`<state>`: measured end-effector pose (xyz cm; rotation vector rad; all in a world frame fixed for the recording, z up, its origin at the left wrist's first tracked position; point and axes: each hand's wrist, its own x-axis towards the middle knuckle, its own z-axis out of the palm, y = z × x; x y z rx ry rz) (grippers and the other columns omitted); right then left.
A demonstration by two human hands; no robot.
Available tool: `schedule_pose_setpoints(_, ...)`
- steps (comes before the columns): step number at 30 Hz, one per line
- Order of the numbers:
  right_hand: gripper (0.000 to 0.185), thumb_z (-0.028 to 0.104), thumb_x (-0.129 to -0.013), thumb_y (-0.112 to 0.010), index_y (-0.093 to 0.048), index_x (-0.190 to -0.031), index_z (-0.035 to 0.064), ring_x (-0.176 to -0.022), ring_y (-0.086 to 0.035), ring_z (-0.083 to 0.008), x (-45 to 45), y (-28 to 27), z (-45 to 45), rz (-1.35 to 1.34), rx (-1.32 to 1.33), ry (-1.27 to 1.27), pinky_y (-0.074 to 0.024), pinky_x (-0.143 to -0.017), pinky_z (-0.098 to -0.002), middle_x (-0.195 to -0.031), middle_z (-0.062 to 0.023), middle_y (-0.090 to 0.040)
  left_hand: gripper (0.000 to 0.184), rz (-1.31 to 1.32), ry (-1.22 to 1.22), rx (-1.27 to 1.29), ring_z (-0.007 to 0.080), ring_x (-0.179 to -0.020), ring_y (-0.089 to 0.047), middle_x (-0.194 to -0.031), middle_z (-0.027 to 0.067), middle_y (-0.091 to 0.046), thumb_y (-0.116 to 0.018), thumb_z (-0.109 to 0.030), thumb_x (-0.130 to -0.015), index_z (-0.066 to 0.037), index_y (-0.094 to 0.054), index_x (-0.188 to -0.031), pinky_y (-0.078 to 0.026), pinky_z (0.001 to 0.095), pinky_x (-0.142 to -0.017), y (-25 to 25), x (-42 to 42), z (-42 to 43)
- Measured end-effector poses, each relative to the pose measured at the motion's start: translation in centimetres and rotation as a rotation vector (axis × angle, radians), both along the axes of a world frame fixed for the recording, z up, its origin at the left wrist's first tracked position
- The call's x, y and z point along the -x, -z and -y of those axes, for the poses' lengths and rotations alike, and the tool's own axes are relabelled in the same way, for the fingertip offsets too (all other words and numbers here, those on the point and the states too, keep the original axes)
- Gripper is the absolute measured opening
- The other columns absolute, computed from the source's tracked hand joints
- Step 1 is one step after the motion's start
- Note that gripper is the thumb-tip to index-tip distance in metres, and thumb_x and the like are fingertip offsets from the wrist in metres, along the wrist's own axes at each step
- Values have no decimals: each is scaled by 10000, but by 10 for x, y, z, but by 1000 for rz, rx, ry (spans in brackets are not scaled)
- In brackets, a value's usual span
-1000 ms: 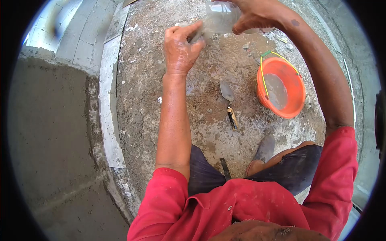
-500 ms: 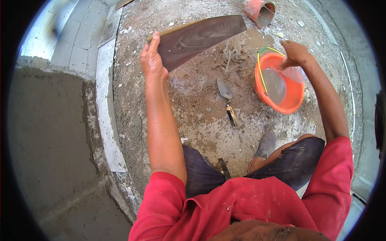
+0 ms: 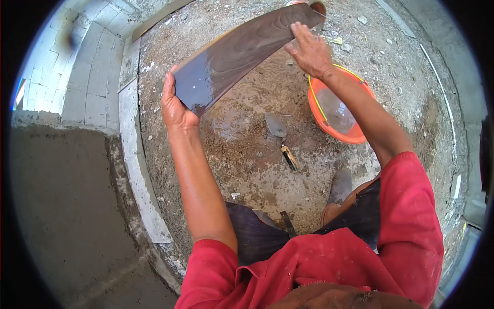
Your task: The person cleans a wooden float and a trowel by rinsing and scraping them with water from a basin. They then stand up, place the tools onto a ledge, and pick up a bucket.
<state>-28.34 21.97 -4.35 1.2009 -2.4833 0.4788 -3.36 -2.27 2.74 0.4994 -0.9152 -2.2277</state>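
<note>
My left hand (image 3: 178, 109) grips the near left end of a long dark board (image 3: 247, 49), thumb along its edge. The board is held tilted above the floor, its left part shiny with wet. My right hand (image 3: 313, 53) lies flat with outstretched fingers against the board's face near the far right end. Below my right forearm stands an orange bucket (image 3: 354, 138) with a yellow handle, holding cloudy grey water (image 3: 332, 105). A pointing trowel (image 3: 277, 125) rests on the wet ground between my arms, its handle toward me.
Fresh grey plaster (image 3: 62, 201) covers the wall surface on the left, edged by a pale strip (image 3: 136, 154). Another container (image 3: 318, 7) is partly hidden behind the board's far end. Rubble and small stones dot the rough ground (image 3: 247, 165). My shoe (image 3: 341, 186) is near the bucket.
My right hand has left the bucket and come up onto the board's far end. My left hand has shifted left and toward me with the board, whose left part now looks wet.
</note>
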Motion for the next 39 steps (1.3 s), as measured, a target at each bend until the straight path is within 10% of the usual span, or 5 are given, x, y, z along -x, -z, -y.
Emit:
schedule_pose_setpoints(11,663,581,-1021,-389,-357,-1542,171,-1465,-374,-254,-16,7,2,-79,5,-280,-309,-1148,-555,-1605,-99,-368,350,84,-54,27,320,-1141,-640,-1247,157,-662,-595,-296,-1010,-24,-624,-1228,-503,505,-1029,5,10,-6)
schedule_pose_setpoints(15,390,421,-958,-539,-698,-888,72,-918,-672,-383,44,40,-128,257,-558,64,-537,-775,-510,-957,-185,-706,309,20,-37,71,313,-1092,-658,-1208,136,-680,-607,-276,-1004,-53,-635,-1216,-528,524,-984,2,-14,20)
schedule_pose_setpoints(19,900,505,-764,-785,-467,-1465,38,-1252,-564,-432,43,165,-228,631,-603,-75,-444,-1081,-482,-1367,-265,-571,337,30,-151,73,321,-1150,-637,-1254,163,-663,-605,-285,-1005,-22,-640,-1212,-503,509,-1031,6,-16,29)
schedule_pose_setpoints(25,977,524,-690,-815,-451,-1488,95,-1271,-555,-415,-19,130,-140,755,-963,-45,-439,-1083,-466,-1381,-239,-571,341,-1,-86,39,311,-1114,-656,-1215,146,-679,-615,-275,-1002,-36,-624,-1245,-525,503,-994,0,-4,18)
schedule_pose_setpoints(39,698,405,-678,-899,-482,-1149,104,-1032,-648,-334,60,89,-212,677,32,183,-496,-945,-418,-1080,-159,-659,304,94,-92,30,332,-1141,-641,-1228,146,-676,-626,-272,-989,-45,-653,-1191,-503,569,-1013,5,12,19)
